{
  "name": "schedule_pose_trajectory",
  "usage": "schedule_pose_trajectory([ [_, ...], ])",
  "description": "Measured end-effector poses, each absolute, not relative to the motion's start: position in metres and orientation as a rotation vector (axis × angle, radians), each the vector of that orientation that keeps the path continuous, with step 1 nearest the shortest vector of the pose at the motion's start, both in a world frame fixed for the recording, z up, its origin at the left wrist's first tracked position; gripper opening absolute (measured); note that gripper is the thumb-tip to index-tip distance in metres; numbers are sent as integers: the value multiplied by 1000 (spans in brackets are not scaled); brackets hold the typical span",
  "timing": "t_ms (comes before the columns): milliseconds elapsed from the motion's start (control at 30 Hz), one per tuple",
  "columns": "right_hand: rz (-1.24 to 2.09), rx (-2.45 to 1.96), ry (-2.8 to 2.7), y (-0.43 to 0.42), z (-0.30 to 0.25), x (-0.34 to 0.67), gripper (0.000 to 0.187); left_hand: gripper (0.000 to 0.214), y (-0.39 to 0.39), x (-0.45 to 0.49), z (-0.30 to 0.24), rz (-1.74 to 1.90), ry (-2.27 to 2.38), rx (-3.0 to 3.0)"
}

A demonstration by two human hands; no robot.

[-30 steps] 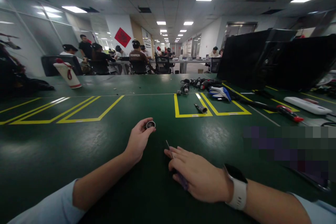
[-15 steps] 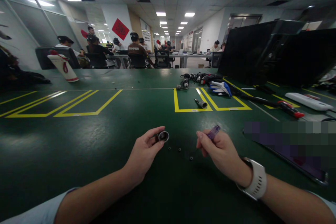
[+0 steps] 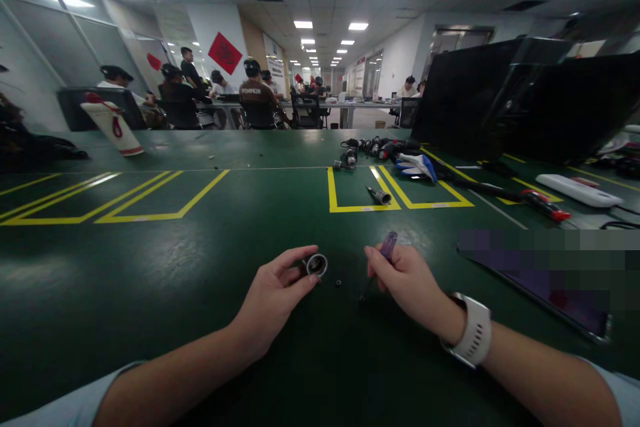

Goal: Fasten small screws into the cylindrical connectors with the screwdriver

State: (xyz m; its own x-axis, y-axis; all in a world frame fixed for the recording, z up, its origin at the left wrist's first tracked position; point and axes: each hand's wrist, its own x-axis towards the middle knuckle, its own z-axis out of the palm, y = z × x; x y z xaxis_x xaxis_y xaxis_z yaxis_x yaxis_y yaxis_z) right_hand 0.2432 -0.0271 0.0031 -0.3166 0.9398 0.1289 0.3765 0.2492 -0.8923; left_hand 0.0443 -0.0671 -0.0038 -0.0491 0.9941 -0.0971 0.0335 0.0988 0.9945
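Observation:
My left hand (image 3: 273, 290) grips a short hollow metal cylinder (image 3: 325, 268) between thumb and fingers, its round opening turned toward me. A screwdriver with a see-through purple handle (image 3: 389, 245) is held in my right hand (image 3: 407, 283), its thin shaft slanting down to the left. The shaft's tip is at a small dark nut-like piece (image 3: 362, 299) on the green table; whether they touch I cannot tell. Another small nut-like piece (image 3: 339, 283) lies between my hands.
A tapered metal part (image 3: 383, 197) lies inside a yellow-taped box. Behind it are metal parts with cables (image 3: 350, 158) and a blue-white glove (image 3: 416, 167). A phone (image 3: 545, 293) lies at right, near a white power strip (image 3: 577, 191). Dark monitors (image 3: 465, 90) stand beyond. People sit farther back.
The screwdriver has swung more upright, its tip now down at the nut-like piece on the table. My left hand has shifted slightly right and tilted the cylinder a little.

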Motion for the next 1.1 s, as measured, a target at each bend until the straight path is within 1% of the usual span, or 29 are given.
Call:
schedule_pose_trajectory([
  [100,1383,-1237,-1464,-22,3,242,33,46,-68,44,-3,1161,1327,1117],
  [167,1600,-1133,-1205,-22,4,241,31,44,-68,44,-2,1169,1340,1113],
  [200,1662,-1062,-1117,-23,5,240,30,44,-67,44,-2,1170,1346,1113],
  [267,1674,-917,-1090,-28,6,239,29,42,-67,45,0,1163,1348,1116],
  [400,1419,-709,-1462,-40,7,238,23,38,-67,47,0,1173,1350,1125],
  [533,1018,-670,-1859,-49,9,237,17,38,-68,49,0,1205,1353,1154],
  [633,797,-656,-2018,-53,11,237,15,37,-70,50,0,1219,1347,1167],
  [867,506,-556,-2244,-59,8,234,14,35,-71,53,-2,1259,1334,1196],
  [1100,405,-537,-2319,-62,10,231,16,33,-68,54,0,1258,1376,1187],
])
